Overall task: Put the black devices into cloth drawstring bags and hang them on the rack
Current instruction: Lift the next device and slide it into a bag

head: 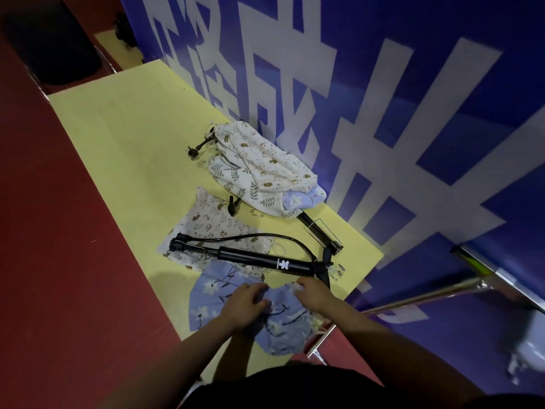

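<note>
- A yellow table (124,137) set against a blue banner (413,113) carries the job
- A heap of filled cloth bags (259,166) lies by the banner
- The black device (259,261), a long pump, lies across a cream bag, just beyond the hands
- Left hand (244,305) and right hand (312,293) pinch the blue drawstring bag (283,323) at its mouth; spreading it wide first should ease the pump in

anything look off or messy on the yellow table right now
Nothing damaged or spilled. The black pump lies loose across a cream printed bag, not inside one. At the far pile of bags, a second black device pokes out uncovered.
</note>
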Available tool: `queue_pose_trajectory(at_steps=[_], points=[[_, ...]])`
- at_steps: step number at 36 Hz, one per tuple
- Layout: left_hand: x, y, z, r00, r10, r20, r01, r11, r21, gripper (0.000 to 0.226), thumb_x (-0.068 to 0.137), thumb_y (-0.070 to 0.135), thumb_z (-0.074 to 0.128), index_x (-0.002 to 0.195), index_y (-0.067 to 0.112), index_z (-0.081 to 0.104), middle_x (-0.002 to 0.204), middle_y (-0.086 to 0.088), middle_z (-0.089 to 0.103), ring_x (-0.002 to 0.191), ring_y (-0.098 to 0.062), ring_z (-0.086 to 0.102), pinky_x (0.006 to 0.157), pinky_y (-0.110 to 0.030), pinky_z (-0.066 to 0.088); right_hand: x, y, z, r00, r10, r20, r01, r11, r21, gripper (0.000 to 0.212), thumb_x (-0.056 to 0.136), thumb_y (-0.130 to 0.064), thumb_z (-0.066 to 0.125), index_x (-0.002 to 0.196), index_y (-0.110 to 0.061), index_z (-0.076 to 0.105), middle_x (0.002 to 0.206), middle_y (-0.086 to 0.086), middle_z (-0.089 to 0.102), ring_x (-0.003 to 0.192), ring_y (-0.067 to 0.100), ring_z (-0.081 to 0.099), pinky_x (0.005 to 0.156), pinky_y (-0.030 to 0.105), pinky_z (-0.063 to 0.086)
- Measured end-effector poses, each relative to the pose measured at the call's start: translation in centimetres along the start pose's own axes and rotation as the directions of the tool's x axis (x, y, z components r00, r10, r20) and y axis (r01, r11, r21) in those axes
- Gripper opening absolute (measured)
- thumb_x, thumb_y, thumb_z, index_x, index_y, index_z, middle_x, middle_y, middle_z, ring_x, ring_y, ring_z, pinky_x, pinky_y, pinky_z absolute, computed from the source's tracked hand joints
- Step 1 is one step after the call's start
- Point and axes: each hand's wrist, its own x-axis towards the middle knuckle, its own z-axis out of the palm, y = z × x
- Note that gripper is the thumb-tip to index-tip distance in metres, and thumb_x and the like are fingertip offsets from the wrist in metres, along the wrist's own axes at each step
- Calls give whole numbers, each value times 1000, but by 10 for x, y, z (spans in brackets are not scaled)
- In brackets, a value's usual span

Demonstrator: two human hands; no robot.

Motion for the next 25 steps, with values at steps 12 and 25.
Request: queue_pose_trajectory(at_steps=[12, 25], points=[[-1, 30, -27, 939, 10, -344, -127, 939, -320, 32, 95, 31, 47, 69, 15, 37, 66, -5, 38, 61, -15, 38, 60, -31, 30, -14, -42, -62, 994, 90, -59, -4, 574, 819, 21, 97, -26, 53, 83, -13, 62, 60, -1, 51, 46, 11, 39, 42, 21, 30], [-29, 68, -108, 891, -232, -390, -219, 533, -817, 34, 89, 36, 42, 87, 6, 57, 81, -25, 57, 78, -26, 54, 67, -36, 44, -42, -72, -87, 958, -278, -75, 281, 843, 459, 26, 93, -12, 60, 118, -17, 63, 75, -8, 58, 58, -2, 55, 60, 11, 41]])
